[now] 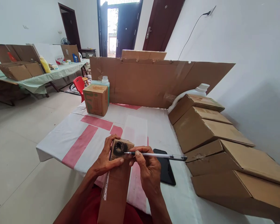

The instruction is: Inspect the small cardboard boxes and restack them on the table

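Observation:
My left hand (106,158) is closed around the top end of a long cardboard box (115,183) that leans from my lap onto the table edge. The box's end flap shows a dark round scribble (119,148). My right hand (148,168) pinches a pen (158,155), lying nearly level, its tip touching the right side of the dark mark. A black phone (165,169) lies flat on the cloth just right of my right hand.
The table carries a white cloth with pink stripes (84,137). Several flat cardboard boxes (212,143) are stacked in a row at the right. A small box (96,99), a bottle (105,81), a white jug (200,89) and a cardboard screen (154,81) stand behind.

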### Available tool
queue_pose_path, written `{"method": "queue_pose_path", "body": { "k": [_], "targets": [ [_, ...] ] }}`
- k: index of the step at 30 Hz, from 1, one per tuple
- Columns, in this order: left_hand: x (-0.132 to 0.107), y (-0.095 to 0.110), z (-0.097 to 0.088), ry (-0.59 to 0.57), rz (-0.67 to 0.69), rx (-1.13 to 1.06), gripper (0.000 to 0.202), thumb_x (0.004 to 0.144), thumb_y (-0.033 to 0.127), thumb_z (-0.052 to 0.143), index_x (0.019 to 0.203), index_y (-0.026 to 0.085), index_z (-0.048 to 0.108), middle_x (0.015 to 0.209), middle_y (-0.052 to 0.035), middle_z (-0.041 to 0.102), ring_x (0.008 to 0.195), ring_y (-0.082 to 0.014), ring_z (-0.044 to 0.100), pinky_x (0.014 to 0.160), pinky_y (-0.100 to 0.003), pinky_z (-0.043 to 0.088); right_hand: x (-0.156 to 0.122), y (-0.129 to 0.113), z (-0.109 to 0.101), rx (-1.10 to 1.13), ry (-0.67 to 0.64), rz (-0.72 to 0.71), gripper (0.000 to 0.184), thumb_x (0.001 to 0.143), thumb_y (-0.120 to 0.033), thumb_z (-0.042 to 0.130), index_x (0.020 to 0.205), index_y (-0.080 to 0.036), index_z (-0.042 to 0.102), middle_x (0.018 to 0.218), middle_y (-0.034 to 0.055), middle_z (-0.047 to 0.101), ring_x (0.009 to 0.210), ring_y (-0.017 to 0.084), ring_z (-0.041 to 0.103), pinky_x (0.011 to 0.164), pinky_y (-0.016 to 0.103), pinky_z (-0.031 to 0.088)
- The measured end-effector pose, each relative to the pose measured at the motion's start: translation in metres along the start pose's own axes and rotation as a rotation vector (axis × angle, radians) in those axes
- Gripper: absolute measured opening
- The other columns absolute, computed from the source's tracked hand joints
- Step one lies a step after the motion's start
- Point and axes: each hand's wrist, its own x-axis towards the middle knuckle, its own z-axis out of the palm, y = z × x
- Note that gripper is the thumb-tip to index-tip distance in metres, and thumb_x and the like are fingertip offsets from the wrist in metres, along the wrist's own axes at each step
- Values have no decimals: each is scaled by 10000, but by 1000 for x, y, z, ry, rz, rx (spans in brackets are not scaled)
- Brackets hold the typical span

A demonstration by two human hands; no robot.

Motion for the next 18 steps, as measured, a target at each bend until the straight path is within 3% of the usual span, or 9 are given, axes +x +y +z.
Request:
{"method": "queue_pose_path", "body": {
  "k": [2, 5, 8, 10, 12, 14, 18],
  "targets": [
    [1, -4, 0, -2, 0, -5, 762, 786, 444, 754, 1442, 264, 409, 1487, -123, 454, 1390, -368, 451, 1175, -505, 352, 5, -1, -4, 11, 10, 12, 205, 979, -416, 634, 943, -214, 642, 887, 22, 697, 607, 118, 599, 539, 257, 497],
    [2, -7, 0, 6, -13, -15, 741, 793, 447, 751, 1434, 264, 427, 1482, -120, 463, 1387, -361, 456, 1173, -499, 357, 22, -5, -10, -4, 11, 0, 226, 973, -435, 642, 954, -211, 614, 790, 0, 660, 598, 119, 573, 495, 231, 443],
    [1, -7, 1, 39, -30, -22, 754, 776, 480, 762, 1428, 265, 451, 1472, -112, 479, 1370, -359, 476, 1167, -495, 371, 50, -3, -18, -287, 73, -2, 267, 1029, -487, 496, 970, -229, 529, 798, -4, 647, 648, 135, 604, 534, 232, 455],
    [0, -4, 1, 74, -62, -17, 772, 763, 503, 769, 1431, 266, 464, 1482, -109, 482, 1356, -360, 496, 1160, -489, 384, 67, 6, -29, -638, 97, 93, 270, 1071, -459, 364, 1012, -232, 499, 874, 22, 683, 728, 145, 658, 612, 239, 483],
    [-1, -2, 0, 111, -96, 9, 784, 761, 531, 762, 1439, 268, 471, 1461, -106, 512, 1339, -362, 517, 1161, -489, 386, 76, 22, -41, -903, 89, 236, 193, 1056, -366, 418, 1015, -213, 528, 928, 71, 725, 833, 183, 708, 704, 266, 499],
    [-1, 1, -1, 136, -119, 38, 786, 767, 564, 745, 1446, 277, 474, 1393, -100, 568, 1305, -364, 549, 1150, -493, 400, 74, 41, -50, -1017, 72, 364, 68, 965, -232, 575, 1001, -174, 579, 945, 145, 752, 914, 257, 738, 759, 316, 504],
    [-1, 5, 0, 136, -161, 52, 775, 774, 596, 722, 1444, 292, 477, 1325, -86, 611, 1244, -364, 591, 1123, -496, 428, 54, 73, -51, -1185, 14, 545, 253, 887, -58, 587, 1137, -87, 613, 1075, 271, 747, 1042, 349, 739, 827, 383, 506]
  ]
}}
